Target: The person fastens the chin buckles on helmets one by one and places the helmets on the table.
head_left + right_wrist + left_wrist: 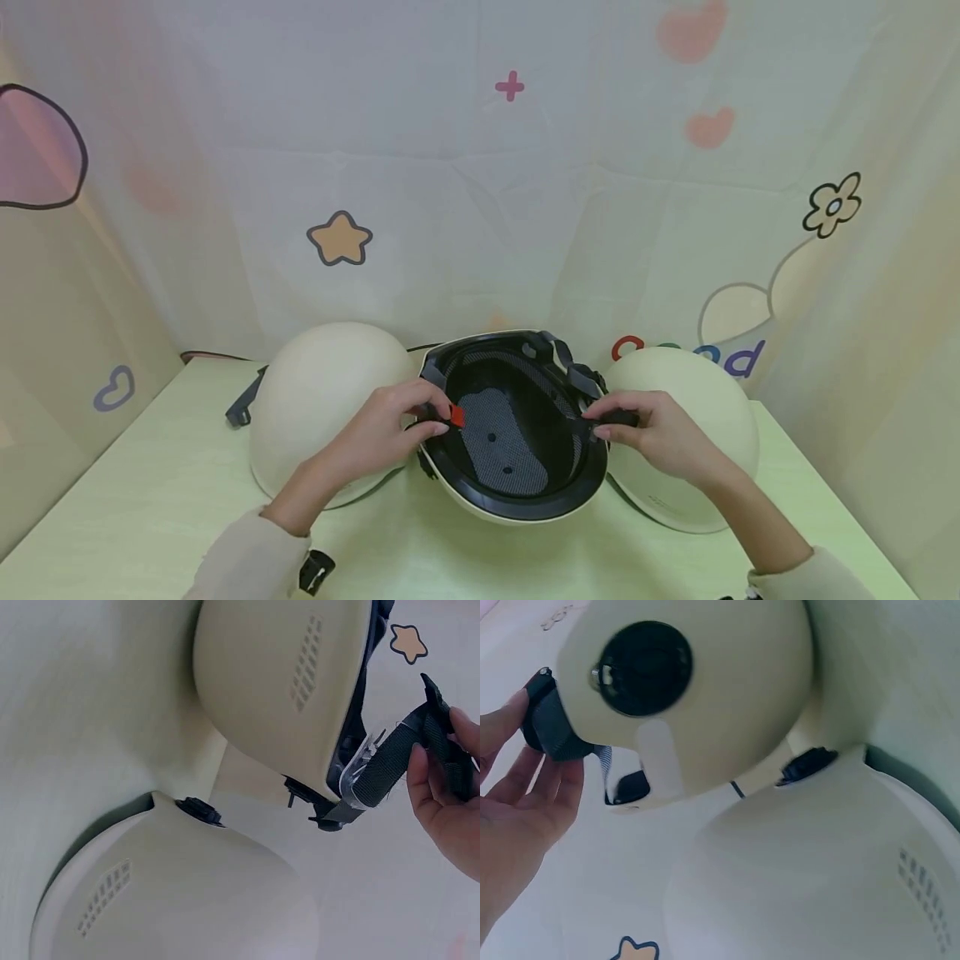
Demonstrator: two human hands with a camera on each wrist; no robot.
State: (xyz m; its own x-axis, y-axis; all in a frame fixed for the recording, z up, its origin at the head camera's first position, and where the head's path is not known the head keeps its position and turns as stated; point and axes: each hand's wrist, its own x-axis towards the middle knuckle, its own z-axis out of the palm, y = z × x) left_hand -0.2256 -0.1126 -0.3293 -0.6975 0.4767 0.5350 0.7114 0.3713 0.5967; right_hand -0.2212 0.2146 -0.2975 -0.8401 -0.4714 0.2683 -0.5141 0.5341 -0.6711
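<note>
Between my two hands a cream helmet [483, 505] lies upturned on the table, its black padded inside facing me. My left hand [390, 421] pinches a black buckle with a red tab [457, 416] over the helmet's left rim. The left wrist view shows this hand's fingers and thumb on the dark strap end [557, 727], beside the helmet's round black side disc [646, 669]. On the other side, my right hand [663, 429] pinches the end of a black webbing strap [388, 771] near the right rim. The two strap ends are apart.
Dome-up cream helmets flank the upturned one: one at left [330, 400], another at right [723, 417]. A black buckle [240, 411] sticks out from the left helmet. Behind the pale table [135, 500] hangs a printed cloth [450, 208].
</note>
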